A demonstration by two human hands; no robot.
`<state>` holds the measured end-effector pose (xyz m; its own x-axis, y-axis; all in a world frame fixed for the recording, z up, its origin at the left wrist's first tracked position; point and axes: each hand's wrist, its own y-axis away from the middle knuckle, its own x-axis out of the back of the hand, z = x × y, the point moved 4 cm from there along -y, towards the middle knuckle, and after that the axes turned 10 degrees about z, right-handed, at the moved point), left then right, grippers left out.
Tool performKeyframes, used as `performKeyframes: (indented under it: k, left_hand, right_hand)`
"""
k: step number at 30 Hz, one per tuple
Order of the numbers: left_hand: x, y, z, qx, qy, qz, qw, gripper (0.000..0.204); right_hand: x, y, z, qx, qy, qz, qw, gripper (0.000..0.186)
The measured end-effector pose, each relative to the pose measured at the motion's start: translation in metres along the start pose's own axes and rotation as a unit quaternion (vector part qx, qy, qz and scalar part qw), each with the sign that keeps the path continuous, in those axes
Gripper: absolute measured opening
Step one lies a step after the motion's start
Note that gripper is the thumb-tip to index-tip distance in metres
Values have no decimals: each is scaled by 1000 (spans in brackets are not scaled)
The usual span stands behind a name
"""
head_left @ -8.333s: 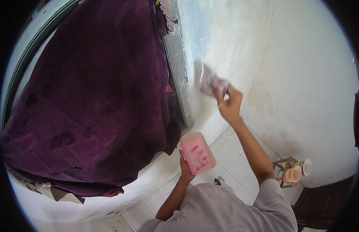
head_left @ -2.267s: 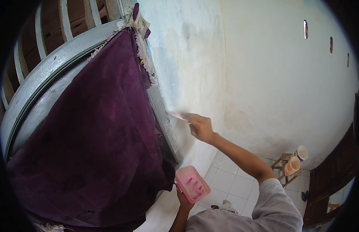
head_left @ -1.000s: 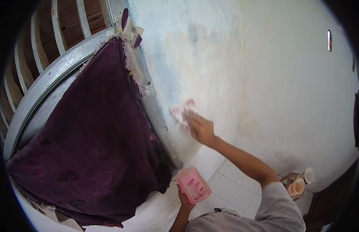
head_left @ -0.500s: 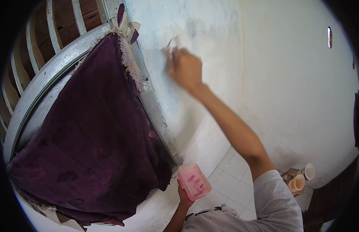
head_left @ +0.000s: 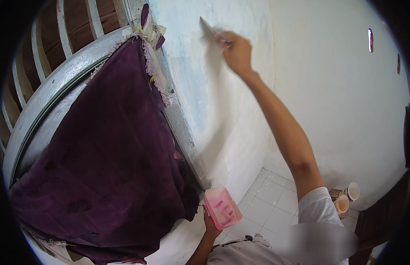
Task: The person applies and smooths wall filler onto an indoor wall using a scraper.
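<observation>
Two hands loaded, head view. Right hand (head_left: 238, 54) grips a flat scraper (head_left: 207, 26) at 12, higher on the wall (head_left: 247, 20) than half a second ago, so work has shifted to an upper patch; can't tell if the blade touches. Left hand (head_left: 212, 226) grips the pink tub (head_left: 221, 206) near 6, about unchanged. Edges: grey frame (head_left: 183, 126) runs 11 to 6, purple cloth (head_left: 112, 145) at 9. Pale wall spans 12 to 3 for swing.

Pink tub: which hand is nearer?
Left. The left hand holds the pink tub at its lower left side; the right hand is far above it, raised at the pale wall with a thin flat tool.
</observation>
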<state>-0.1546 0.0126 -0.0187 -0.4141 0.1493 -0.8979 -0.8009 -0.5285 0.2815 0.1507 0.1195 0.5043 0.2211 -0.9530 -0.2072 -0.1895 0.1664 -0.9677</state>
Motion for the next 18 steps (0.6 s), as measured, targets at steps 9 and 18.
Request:
performKeyframes:
  k: [9,18]
  left_hand:
    - [26,6,10,22,-10,6,1000,85]
    - [14,14,21,3,-55,26,998,84]
  right_hand:
    - [85,243,-67,100,14,-211,972,47]
    - [52,9,-25,-125,146,-43,980,26]
